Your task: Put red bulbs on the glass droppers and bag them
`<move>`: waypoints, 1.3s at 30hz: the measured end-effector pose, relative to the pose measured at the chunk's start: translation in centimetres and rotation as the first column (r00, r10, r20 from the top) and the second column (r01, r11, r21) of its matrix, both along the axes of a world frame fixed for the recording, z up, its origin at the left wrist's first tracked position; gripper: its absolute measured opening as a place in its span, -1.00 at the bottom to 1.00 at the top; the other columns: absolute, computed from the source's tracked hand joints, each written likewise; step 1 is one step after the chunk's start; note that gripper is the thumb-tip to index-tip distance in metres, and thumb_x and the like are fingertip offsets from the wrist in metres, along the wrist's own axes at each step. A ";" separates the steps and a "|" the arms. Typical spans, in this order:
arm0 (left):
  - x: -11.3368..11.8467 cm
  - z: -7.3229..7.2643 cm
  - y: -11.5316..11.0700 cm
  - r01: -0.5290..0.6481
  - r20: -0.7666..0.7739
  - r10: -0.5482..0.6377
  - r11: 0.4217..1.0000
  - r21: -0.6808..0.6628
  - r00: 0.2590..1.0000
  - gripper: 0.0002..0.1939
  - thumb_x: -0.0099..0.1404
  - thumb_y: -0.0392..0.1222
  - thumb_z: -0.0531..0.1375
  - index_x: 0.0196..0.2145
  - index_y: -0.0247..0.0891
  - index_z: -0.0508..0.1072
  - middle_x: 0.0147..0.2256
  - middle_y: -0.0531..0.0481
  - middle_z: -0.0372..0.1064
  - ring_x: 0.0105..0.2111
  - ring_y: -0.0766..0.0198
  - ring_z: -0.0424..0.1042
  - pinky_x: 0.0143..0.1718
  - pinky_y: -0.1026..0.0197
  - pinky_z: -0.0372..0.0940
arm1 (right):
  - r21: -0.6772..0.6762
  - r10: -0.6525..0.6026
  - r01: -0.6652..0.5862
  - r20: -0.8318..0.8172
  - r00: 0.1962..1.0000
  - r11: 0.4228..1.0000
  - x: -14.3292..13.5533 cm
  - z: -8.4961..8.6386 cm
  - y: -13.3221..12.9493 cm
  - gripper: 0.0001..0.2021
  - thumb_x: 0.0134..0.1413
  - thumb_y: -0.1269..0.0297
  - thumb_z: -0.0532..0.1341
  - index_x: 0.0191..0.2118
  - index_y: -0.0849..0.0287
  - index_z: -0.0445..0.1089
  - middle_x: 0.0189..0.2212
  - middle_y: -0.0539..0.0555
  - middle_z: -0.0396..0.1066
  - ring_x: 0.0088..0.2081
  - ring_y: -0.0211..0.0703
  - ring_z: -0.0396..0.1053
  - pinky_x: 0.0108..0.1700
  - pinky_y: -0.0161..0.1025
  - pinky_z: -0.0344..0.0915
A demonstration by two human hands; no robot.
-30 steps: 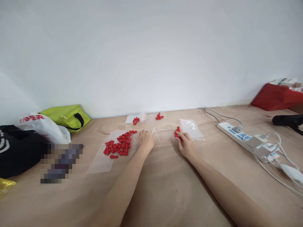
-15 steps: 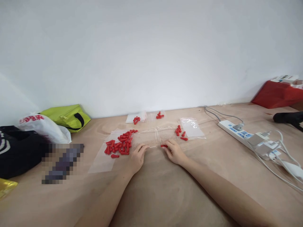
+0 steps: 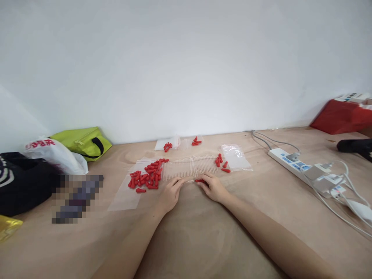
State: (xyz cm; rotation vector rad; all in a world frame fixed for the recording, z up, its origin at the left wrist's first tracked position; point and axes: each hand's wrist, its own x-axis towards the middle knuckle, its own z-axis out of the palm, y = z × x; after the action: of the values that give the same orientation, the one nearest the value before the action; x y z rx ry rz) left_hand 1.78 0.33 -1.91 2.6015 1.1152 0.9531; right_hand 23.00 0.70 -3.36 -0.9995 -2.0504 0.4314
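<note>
My left hand [image 3: 172, 191] pinches a thin clear dropper tube [image 3: 189, 181] that points right. In the fingers of my right hand [image 3: 213, 186] is a red rubber dropper bulb [image 3: 199, 180], its end facing the tube. Tube and bulb lie nearly in line; whether they touch I cannot tell. Just beyond both hands, many clear tubes [image 3: 180, 168] lie side by side in a row. Left of them is a heap of red bulbs [image 3: 145, 178], partly on a clear plastic bag [image 3: 123, 197]. Several more red bulbs [image 3: 219, 160] sit at the row's right end.
Farther back lie small bulb groups [image 3: 167, 147] with bags by the wall. A zip bag [image 3: 236, 157] is at right, then a white power strip [image 3: 286, 158] with chargers and cables. At left are a yellow-green bag [image 3: 84, 140], a white plastic bag [image 3: 62, 157] and a black bag [image 3: 26, 186].
My left hand has moved slightly right with the tube, and the bulb in my right hand has shifted slightly left. The gap between tube and bulb is smaller.
</note>
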 end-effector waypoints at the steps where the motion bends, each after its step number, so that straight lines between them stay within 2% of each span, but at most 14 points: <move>1: 0.1 0.0 0.0 0.011 0.002 -0.011 1.000 -0.002 1.000 -0.68 0.28 -0.41 -0.08 -0.10 -0.20 0.31 -0.26 -0.05 0.28 -0.25 0.28 0.33 -0.22 0.22 0.29 | 0.001 0.002 -0.002 -0.008 1.000 1.000 0.0 0.0 0.0 -0.86 0.08 0.38 0.06 -0.25 0.15 0.33 -0.32 0.09 0.35 -0.28 -0.20 0.31 -0.22 -0.23 0.28; 9: 0.5 -0.4 0.0 0.033 0.002 -0.033 0.999 0.001 0.999 -0.70 0.29 -0.39 -0.07 -0.09 -0.21 0.31 -0.22 -0.06 0.29 -0.21 0.28 0.33 -0.18 0.22 0.29 | 0.027 0.033 -0.031 -0.046 0.998 0.999 0.0 0.5 -0.1 -0.85 0.10 0.38 0.05 -0.26 0.15 0.34 -0.35 0.09 0.34 -0.29 -0.20 0.32 -0.22 -0.24 0.28; 16: 0.9 0.0 -0.2 0.046 0.038 -0.046 0.999 -0.003 0.998 -0.73 0.31 -0.34 -0.07 -0.13 -0.23 0.35 -0.25 -0.06 0.32 -0.24 0.30 0.36 -0.22 0.25 0.30 | 0.026 0.063 -0.062 -0.069 0.996 0.998 0.1 0.6 -0.2 -0.87 0.10 0.41 0.04 -0.27 0.16 0.31 -0.34 0.09 0.33 -0.28 -0.22 0.30 -0.22 -0.26 0.27; 25: 1.4 0.1 -0.2 0.033 0.097 -0.030 0.999 -0.031 0.995 -0.82 0.28 -0.25 0.02 -0.31 -0.26 0.42 -0.38 -0.02 0.41 -0.34 0.29 0.39 -0.29 0.23 0.30 | 0.015 0.135 -0.136 0.037 0.990 0.991 0.2 0.7 -0.3 -0.94 0.10 0.39 0.05 -0.35 0.16 0.24 -0.42 0.06 0.33 -0.32 -0.20 0.25 -0.25 -0.25 0.23; 34: 1.5 -0.3 -0.2 0.034 0.073 -0.033 0.999 -0.014 0.997 -0.81 0.29 -0.23 0.02 -0.33 -0.27 0.43 -0.39 -0.03 0.41 -0.34 0.27 0.39 -0.29 0.22 0.29 | 0.035 0.138 -0.139 0.028 0.990 0.990 0.3 0.3 -0.2 -0.92 0.12 0.34 0.05 -0.37 0.16 0.25 -0.43 0.06 0.33 -0.35 -0.22 0.27 -0.29 -0.28 0.21; 39: 2.1 -0.4 -0.3 0.007 0.066 -0.007 1.000 -0.003 0.998 -0.80 0.28 -0.25 0.02 -0.34 -0.28 0.43 -0.42 -0.03 0.42 -0.36 0.26 0.38 -0.31 0.21 0.29 | 0.070 0.083 -0.086 0.041 0.996 0.994 0.5 0.2 -0.1 -0.89 0.11 0.30 0.06 -0.40 0.17 0.26 -0.46 0.05 0.34 -0.38 -0.22 0.27 -0.31 -0.27 0.19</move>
State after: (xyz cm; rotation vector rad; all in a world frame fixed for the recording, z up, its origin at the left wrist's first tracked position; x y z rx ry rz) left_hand 3.90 0.03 -2.31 2.5504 1.0893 1.0267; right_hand 23.46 0.56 -3.18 -0.8871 -2.1329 0.3826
